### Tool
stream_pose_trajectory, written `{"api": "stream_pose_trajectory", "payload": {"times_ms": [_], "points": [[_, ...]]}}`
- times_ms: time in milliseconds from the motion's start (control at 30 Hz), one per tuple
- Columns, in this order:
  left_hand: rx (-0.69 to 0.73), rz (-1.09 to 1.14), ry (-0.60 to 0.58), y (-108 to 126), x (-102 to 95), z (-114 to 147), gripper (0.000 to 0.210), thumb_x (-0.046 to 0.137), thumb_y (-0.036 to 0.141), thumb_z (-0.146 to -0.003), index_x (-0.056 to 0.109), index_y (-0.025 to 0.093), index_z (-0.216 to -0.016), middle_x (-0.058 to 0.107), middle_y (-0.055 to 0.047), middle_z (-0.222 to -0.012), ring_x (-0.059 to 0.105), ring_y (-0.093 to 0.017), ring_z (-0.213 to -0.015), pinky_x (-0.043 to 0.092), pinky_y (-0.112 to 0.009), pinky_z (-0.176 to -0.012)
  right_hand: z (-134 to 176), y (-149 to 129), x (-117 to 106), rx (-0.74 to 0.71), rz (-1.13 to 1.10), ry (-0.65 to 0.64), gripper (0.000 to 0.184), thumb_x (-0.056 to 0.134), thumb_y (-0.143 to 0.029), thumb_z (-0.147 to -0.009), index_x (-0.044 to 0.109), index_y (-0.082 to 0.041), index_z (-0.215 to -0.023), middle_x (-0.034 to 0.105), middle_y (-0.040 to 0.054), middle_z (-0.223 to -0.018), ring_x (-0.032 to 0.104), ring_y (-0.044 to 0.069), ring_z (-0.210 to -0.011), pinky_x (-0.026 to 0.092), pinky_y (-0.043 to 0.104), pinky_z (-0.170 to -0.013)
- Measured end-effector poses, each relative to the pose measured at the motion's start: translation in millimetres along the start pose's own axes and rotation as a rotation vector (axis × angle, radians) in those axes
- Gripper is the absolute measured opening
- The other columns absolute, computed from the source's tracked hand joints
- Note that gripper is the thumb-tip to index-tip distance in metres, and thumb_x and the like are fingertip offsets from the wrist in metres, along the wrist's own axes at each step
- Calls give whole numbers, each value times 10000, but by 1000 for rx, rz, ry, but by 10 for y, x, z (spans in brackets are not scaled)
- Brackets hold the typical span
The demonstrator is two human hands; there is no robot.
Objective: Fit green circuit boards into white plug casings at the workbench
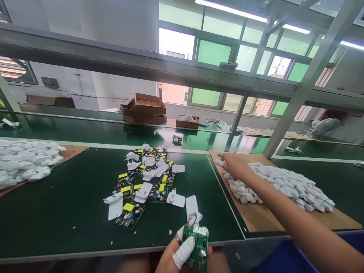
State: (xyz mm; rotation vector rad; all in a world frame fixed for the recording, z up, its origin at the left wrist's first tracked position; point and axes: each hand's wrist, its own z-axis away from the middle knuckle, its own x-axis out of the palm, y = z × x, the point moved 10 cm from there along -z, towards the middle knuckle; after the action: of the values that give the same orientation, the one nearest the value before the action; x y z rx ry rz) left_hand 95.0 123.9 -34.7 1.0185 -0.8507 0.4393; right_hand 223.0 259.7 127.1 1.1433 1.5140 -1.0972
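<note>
My left hand (182, 254), with white finger cots, grips a small green circuit board (196, 242) at the near table edge; a white plug plate (193, 209) hangs from the board by red wires. My right hand (234, 165) reaches out to the far end of a heap of white plastic shells (284, 185) lying on a cardboard sheet (256, 216). Its fingers touch the shells; whether it holds one is hidden. A pile of circuit boards with yellow parts and white plug plates (148, 178) lies on the green mat ahead of me.
Another heap of white shells (25, 163) lies on cardboard at the left. Beyond runs a dark green conveyor (99, 132) with brown cardboard boxes (145, 109) and a small box of white parts (187, 121). A slanted metal frame post (287, 113) rises at right.
</note>
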Motion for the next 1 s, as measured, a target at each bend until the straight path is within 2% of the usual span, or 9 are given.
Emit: {"api": "stream_pose_trajectory", "payload": {"times_ms": [33, 133, 267, 433, 533, 600, 667, 833, 1000], "points": [[-22, 47, 14, -17, -33, 1, 298, 705, 293, -531, 623, 189, -797, 668, -42, -788, 617, -197, -720, 447, -220, -582, -128, 252, -20, 101, 63, 22, 272, 425, -276, -817, 478, -96, -1014, 503, 147, -1036, 451, 246, -978, 330, 424, -821], [-80, 164, -45, -62, -36, 7, 212, 619, 334, -631, 627, 214, -806, 664, -52, -825, 589, -221, -831, 455, -277, -646, -358, 829, 54, 300, 161, -14, 205, 486, -256, -793, 514, -116, -939, 513, 76, -1003, 475, 212, -935, 359, 439, -803], [-61, 235, -224, -20, 117, 55, 198, 598, 284, -641, 644, 268, -833, 636, -22, -935, 543, -238, -929, 423, -311, -756, -398, 985, 63, 320, 155, 6, 158, 488, -237, -794, 531, -126, -898, 536, 47, -954, 497, 187, -898, 378, 418, -792], [1, 237, -220, 44, 124, 80, 213, 638, 257, -596, 656, 288, -806, 637, -26, -934, 537, -250, -938, 416, -300, -767, -7, 444, -224, 181, -24, 187, 219, 354, -180, -826, 487, -100, -981, 516, 123, -1037, 448, 220, -1001, 327, 378, -856], [61, 248, -170, 99, 108, 78, 176, 631, 303, -611, 654, 296, -786, 651, -19, -890, 565, -238, -884, 438, -315, -716, 493, -157, -55, -13, -276, 94, 206, 390, -252, -796, 502, -170, -948, 589, 32, -917, 536, 131, -864, 412, 218, -755], [127, 250, -126, 157, 106, 86, 215, 642, 307, -599, 647, 276, -812, 646, -25, -901, 567, -224, -872, 429, -314, -737, 863, -561, 113, -163, -735, 27, 257, 475, -264, -714, 477, -160, -949, 599, 28, -820, 550, 143, -771, 431, 248, -716], [183, 247, -100, 204, 117, 93, 265, 651, 299, -588, 639, 234, -844, 643, -43, -886, 567, -201, -851, 425, -295, -745, 1135, -791, 293, -189, -853, 1, 170, 490, -230, -674, 491, -179, -836, 568, 3, -714, 530, 140, -669, 431, 260, -644], [280, 268, -49, 239, 37, 38, 318, 711, 288, -508, 642, 227, -812, 649, -31, -770, 573, -155, -680, 444, -230, -571, 1296, -930, 527, -145, -741, 53, 26, 530, -209, -640, 527, -189, -656, 504, 47, -843, 484, 196, -819, 387, 330, -728], [333, 240, 61, 193, -114, 44, 452, 697, 300, -530, 575, 247, -962, 633, -44, -902, 549, -213, -854, 442, -303, -730, 1256, -846, 638, -36, -825, 92, 100, 539, -238, -618, 502, -181, -692, 482, 66, -853, 478, 206, -835, 380, 348, -747]]}}
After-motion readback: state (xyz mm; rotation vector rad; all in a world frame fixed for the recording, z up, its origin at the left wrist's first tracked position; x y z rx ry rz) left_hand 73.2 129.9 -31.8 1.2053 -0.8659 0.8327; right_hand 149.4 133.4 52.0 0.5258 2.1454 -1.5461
